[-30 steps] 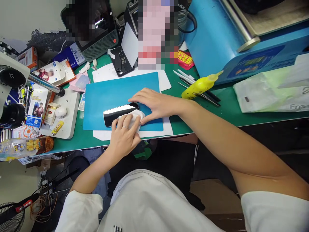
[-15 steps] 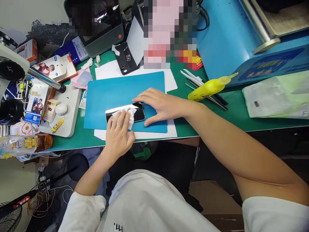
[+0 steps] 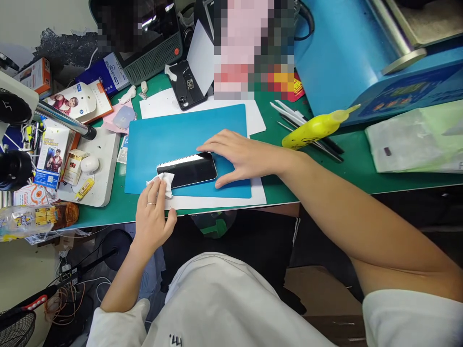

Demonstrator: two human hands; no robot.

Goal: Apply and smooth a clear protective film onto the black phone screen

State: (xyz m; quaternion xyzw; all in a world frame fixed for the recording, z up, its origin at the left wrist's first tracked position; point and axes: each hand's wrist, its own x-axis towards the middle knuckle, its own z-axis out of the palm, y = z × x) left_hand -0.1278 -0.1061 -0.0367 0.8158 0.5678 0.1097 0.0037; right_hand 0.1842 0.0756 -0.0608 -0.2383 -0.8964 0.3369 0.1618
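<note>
A smartphone [image 3: 191, 169] with a glossy black screen lies flat on the blue mat [image 3: 181, 130]. My left hand [image 3: 154, 212] presses a crumpled white tissue [image 3: 164, 183] under its fingertips, at the phone's lower left corner. The tissue covers that corner. My right hand [image 3: 240, 156] is curved round the phone's right end, with its fingertips at the upper edge and the thumb by the lower right corner. Blue mat shows between its palm and the phone.
White paper [image 3: 258, 193] lies under the mat. To the right are a yellow squeeze bottle [image 3: 314, 129], several slim tools and a blue machine [image 3: 336, 72]. A microscope stand base [image 3: 103, 185] with small items is on the left, near a drink bottle [image 3: 39, 219] at the table edge.
My left hand has slid the tissue left and towards me, off the middle of the screen to the phone's left end. The right hand and the phone stay in place.
</note>
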